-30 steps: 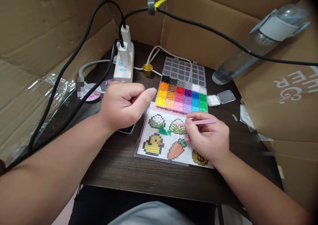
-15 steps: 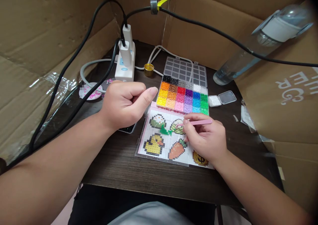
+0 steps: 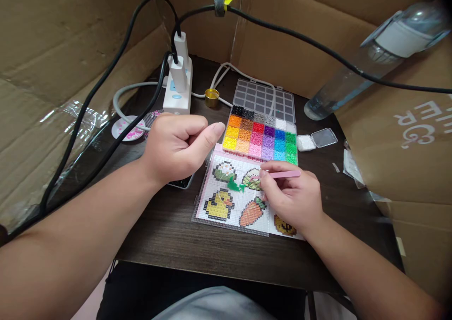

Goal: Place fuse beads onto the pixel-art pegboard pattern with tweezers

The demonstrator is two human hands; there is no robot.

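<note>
My left hand [image 3: 180, 145] is closed in a fist, raised left of the pattern sheet, thumb pressed to the curled fingers; whatever may be inside is hidden. My right hand [image 3: 293, 195] grips pink tweezers [image 3: 284, 174], their tips pointing left over the upper middle of the sheet. A clear pegboard [image 3: 231, 225] lies on the printed pattern sheet [image 3: 235, 202], which shows a duck, a carrot and other pixel pictures. A patch of green beads [image 3: 234, 184] sits on the board, left of the tweezer tips. Just behind is the bead box [image 3: 261, 136], sorted by colour.
A power strip [image 3: 177, 98] with plugs and cables stands back left, near a gold cup [image 3: 212, 98] and a white dish of pink beads [image 3: 122, 129]. At right are a small box of white beads [image 3: 306, 143] and a leaning water bottle [image 3: 356, 75]. Cardboard walls surround the table.
Both hands keep nearly the same place and grip. The view has shifted very slightly; the green beads look the same.
</note>
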